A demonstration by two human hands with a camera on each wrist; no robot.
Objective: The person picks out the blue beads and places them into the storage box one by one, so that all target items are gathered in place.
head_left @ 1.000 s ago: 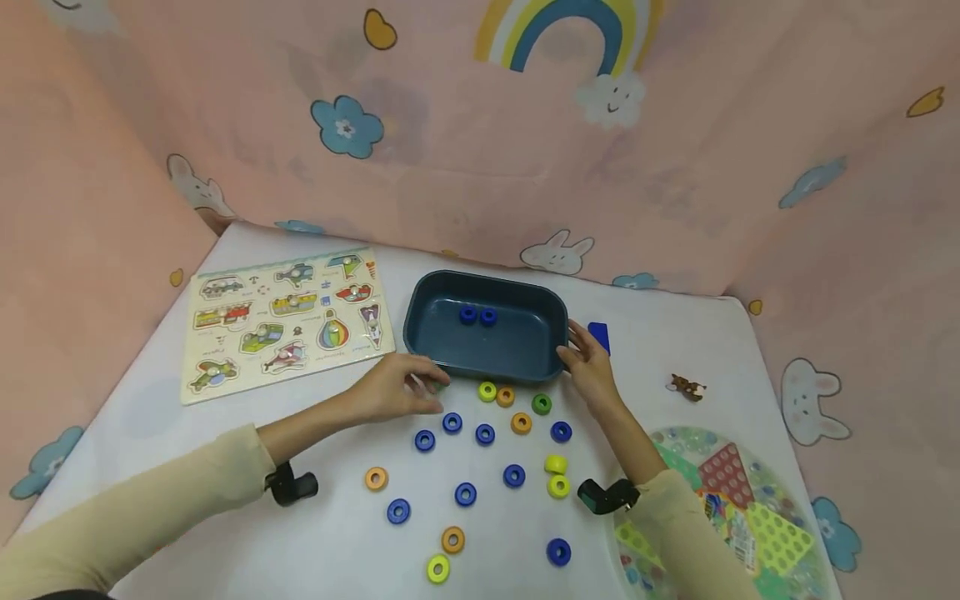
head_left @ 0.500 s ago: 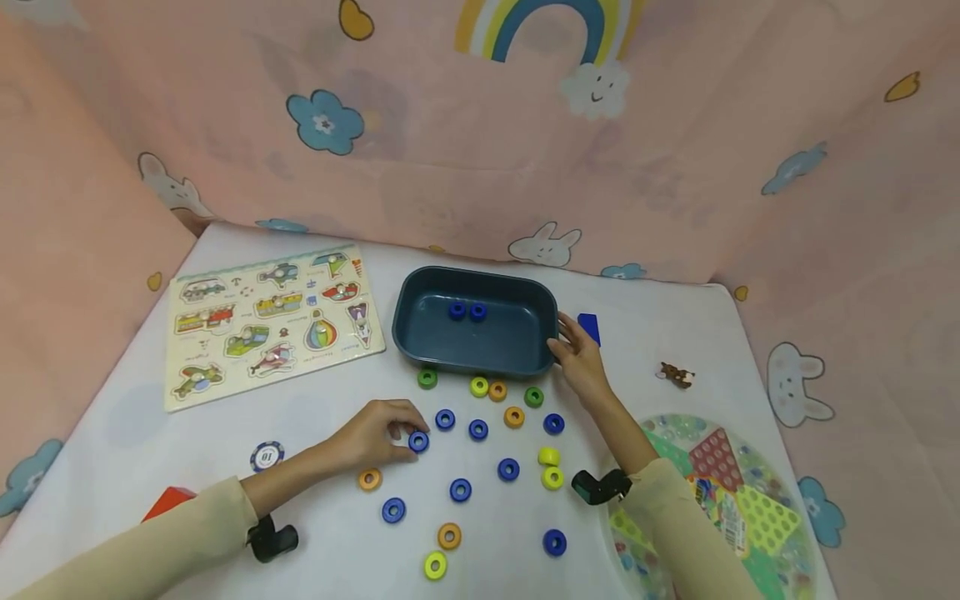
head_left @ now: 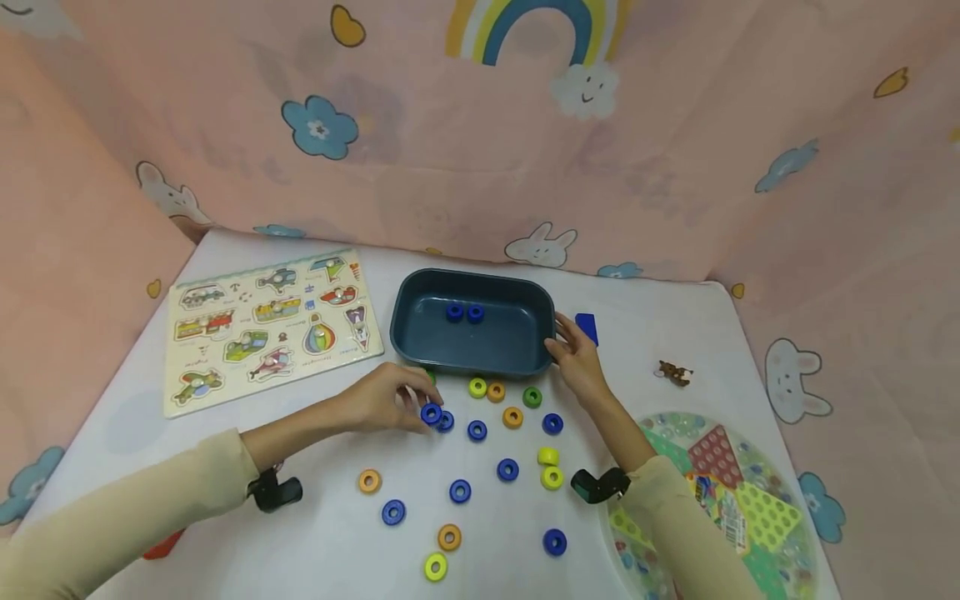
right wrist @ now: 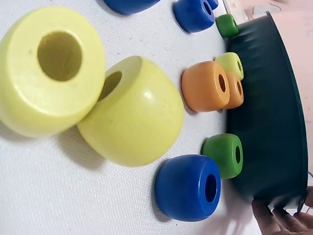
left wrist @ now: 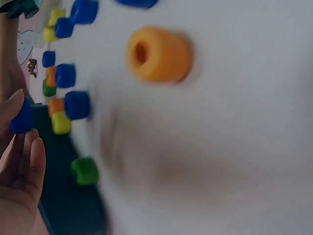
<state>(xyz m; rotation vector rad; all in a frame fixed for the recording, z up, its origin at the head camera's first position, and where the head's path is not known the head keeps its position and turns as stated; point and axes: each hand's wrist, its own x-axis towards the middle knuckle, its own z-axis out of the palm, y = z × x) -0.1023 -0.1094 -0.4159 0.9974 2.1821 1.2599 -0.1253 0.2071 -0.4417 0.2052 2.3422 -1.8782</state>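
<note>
My left hand (head_left: 382,398) pinches a blue bead (head_left: 431,414) between thumb and fingertips, just in front of the dark blue-green tray (head_left: 480,367). In the left wrist view the same blue bead (left wrist: 22,116) shows raised, with the table beads beyond it. A second blue bead (head_left: 446,422) lies right beside it and is partly overlapped. Two blue beads (head_left: 465,313) sit together inside the tray. My right hand (head_left: 581,362) grips the tray's right end, fingers on the wall and thumb at the rim. A green bead (left wrist: 85,171) near the tray is mostly hidden by my left hand in the head view.
Blue, orange, yellow and green beads lie scattered over the white table, among them an orange bead (head_left: 370,481). A picture puzzle board (head_left: 273,329) is at left. On the right are a blue block (head_left: 587,327), a small brown figure (head_left: 674,373) and a round game board (head_left: 720,500).
My left hand moved back from the tray's front, took a blue bead from the table, and now carries it up toward the tray. My right hand stays on the tray.
</note>
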